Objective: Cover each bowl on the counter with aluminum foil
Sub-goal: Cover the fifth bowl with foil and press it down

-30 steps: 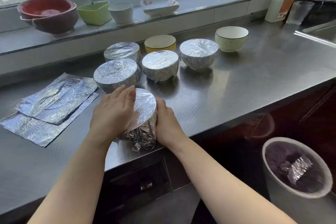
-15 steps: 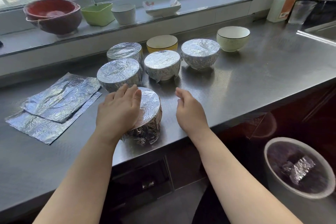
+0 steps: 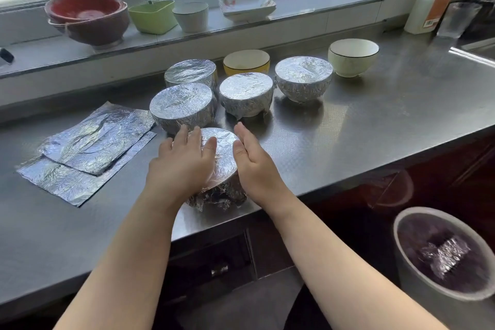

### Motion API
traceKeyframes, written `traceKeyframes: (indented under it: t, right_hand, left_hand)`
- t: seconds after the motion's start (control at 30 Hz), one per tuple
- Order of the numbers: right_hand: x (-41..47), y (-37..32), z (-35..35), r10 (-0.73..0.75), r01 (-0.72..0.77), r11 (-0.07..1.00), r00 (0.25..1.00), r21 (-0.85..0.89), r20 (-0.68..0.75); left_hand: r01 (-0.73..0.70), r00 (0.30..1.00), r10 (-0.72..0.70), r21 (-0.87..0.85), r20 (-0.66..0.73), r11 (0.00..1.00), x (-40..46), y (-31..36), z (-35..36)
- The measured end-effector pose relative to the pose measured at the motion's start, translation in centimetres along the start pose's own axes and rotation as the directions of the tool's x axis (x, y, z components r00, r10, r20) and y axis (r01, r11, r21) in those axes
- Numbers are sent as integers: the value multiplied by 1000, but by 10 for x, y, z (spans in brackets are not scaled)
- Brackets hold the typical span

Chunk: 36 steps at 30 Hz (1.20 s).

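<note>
A steel counter (image 3: 361, 126) runs under a window, seen from above by the person working at it. At the far right stands a white carton (image 3: 435, 0) with an orange label; its print is too small to read and its top is cut off by the frame.

Near the front edge sits a foil-wrapped bowl (image 3: 223, 158). The left hand (image 3: 184, 166) lies flat over its top with fingers straight and slightly spread. The right hand (image 3: 251, 161) stands open, fingers straight and together, just beside the bowl's right side; whether it touches the foil cannot be told.

Behind are four more covered bowls (image 3: 246, 92), their contents hidden by foil. Two bowls stand uncovered: a yellow bowl (image 3: 246, 61), partly hidden behind the covered ones, and a pale bowl (image 3: 353, 56) further right; both look empty.

Loose foil sheets (image 3: 88, 147) lie stacked on the counter to the left. On the sill rest a red bowl (image 3: 87, 16), a green tub (image 3: 152, 16), a white cup (image 3: 191, 16) and a shallow dish (image 3: 246, 7). Below the counter at right, a bin (image 3: 442, 257) holds a crumpled foil scrap.
</note>
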State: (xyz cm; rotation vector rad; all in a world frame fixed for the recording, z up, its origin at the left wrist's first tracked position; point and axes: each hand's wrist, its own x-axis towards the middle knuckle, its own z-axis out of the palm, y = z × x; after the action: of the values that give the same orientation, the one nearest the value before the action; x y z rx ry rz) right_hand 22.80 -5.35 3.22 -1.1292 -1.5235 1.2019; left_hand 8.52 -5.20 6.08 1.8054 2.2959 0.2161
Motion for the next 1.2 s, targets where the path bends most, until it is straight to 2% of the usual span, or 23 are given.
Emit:
traceKeyframes:
  t: [0.13,0.27,0.37,0.43,0.53,0.67,0.83,0.87,0.93,1.0,1.07,1.2]
  right_hand:
    - [0,5,2,46,-46,998,999,41,4]
    - [-2,12,0,161,-166,983,984,78,77]
    - [0,19,0,218,-213,965,976,152,-14]
    - [3,22,-2,200,-165,958,970,234,-138]
    - [-2,24,-4,43,27,975,953,221,-301]
    - [-11,26,5,-33,88,979,958,183,-284]
    - [-6,25,0,-73,92,993,967,70,-245]
    - [-4,25,0,-72,88,995,967,56,-243]
    - [-1,24,-1,-69,85,995,967,56,-245]
    - [-1,24,0,-88,106,992,965,61,-247]
    - [-3,23,1,-114,128,991,963,41,-246]
    - [-4,25,4,-137,148,989,951,19,-278]
  left_hand:
    - [11,997,-8,38,-78,999,-12,8,3]
    - [18,997,-16,30,-70,999,-12,7,3]
    - [14,1000,-14,-1,-26,1000,-13,5,0]
    - [4,1000,-4,-35,-5,999,-12,0,-3]
    - [-9,999,9,-7,-33,1000,-13,-5,-7]
    - [34,997,-27,91,-77,995,-22,-3,-13]
    - [75,990,-50,189,-133,979,-29,-6,-27]
    - [34,986,2,211,-167,977,-26,-9,-27]
    - [-144,962,189,219,-198,965,-17,-16,-23]
    - [-319,930,338,142,-144,937,-10,-19,-15]
    - [-387,914,395,92,-99,918,-5,-22,-5]
    - [-394,911,400,75,-102,916,-1,-24,1]
